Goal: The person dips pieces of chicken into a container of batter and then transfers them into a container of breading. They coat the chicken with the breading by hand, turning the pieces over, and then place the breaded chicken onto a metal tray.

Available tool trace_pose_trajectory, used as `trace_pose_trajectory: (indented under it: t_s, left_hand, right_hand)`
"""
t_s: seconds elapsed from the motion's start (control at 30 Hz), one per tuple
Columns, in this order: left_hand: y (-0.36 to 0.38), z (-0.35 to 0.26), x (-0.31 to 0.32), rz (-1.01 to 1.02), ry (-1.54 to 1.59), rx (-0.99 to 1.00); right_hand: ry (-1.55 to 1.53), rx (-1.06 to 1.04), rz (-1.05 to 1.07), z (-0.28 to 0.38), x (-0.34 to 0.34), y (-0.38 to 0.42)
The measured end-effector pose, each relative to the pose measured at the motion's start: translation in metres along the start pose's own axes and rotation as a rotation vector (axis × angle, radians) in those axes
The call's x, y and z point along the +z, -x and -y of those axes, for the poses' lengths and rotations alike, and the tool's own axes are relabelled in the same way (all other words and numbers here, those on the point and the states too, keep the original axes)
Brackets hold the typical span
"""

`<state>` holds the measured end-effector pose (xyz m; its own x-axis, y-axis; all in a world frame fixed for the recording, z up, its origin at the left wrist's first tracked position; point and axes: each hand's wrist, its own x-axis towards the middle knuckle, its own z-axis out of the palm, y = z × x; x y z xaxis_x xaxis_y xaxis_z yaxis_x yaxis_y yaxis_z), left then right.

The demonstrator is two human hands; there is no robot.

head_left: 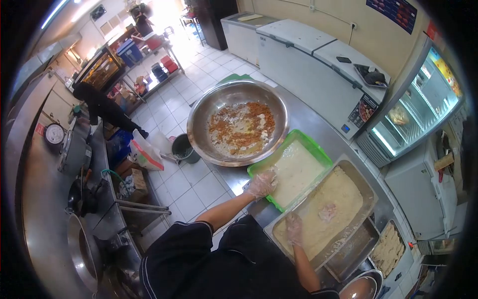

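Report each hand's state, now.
Left hand: at the edge of the green tray; grip cannot be told.
Right hand: over the metal tray; grip cannot be told.

Bowl (pixel 200 117), upper centre: glossy metal.
Green tub (pixel 301 139), centre: smooth plastic.
Gloves (pixel 261 185), lower centre: clear plastic.
Desk (pixel 309 117): smooth metal.

We extend the left forearm (pixel 226 213) forward and to the right, bare below the elbow. Our left hand (pixel 261 185), in a clear glove, sits farther forward than the other, fingers directed rightward. We hold the right forearm (pixel 304 269) forward, angled slightly left. Our right hand (pixel 295 230), likewise gloved, points its fingers away from us. The hands are apart; exact finger curl is indistinct.
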<state>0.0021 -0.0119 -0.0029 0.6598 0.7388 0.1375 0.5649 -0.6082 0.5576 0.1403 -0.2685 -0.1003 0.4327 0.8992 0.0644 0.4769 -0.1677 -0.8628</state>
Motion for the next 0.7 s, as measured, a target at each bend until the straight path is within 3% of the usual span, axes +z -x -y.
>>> trace_pose_trajectory:
  t_s: [0.17, 0.27, 0.37, 0.47, 0.63, 0.7]
  left_hand:
    - [0.000, 0.001, 0.006, -0.095, -0.006, 0.026]
    - [-0.001, 0.002, 0.006, -0.137, -0.013, 0.048]
    - [0.001, 0.005, 0.011, -0.151, -0.020, 0.036]
    - [0.002, -0.003, 0.002, -0.100, -0.002, -0.006]
    - [0.004, -0.003, 0.003, -0.092, -0.006, -0.018]
    - [0.000, 0.000, 0.003, -0.075, 0.023, -0.011]
  right_hand:
    - [0.033, 0.443, 0.214, -0.017, 0.000, 0.007]
    - [-0.041, 0.744, 0.571, -0.003, -0.023, -0.010]
    - [-0.307, 0.856, 0.468, 0.003, -0.026, -0.005]
    - [-0.518, 0.387, 0.544, -0.080, -0.019, 0.016]
    - [-0.493, 1.232, 0.351, 0.045, -0.043, -0.016]
    - [-0.453, 1.351, 0.278, 0.045, -0.042, -0.023]
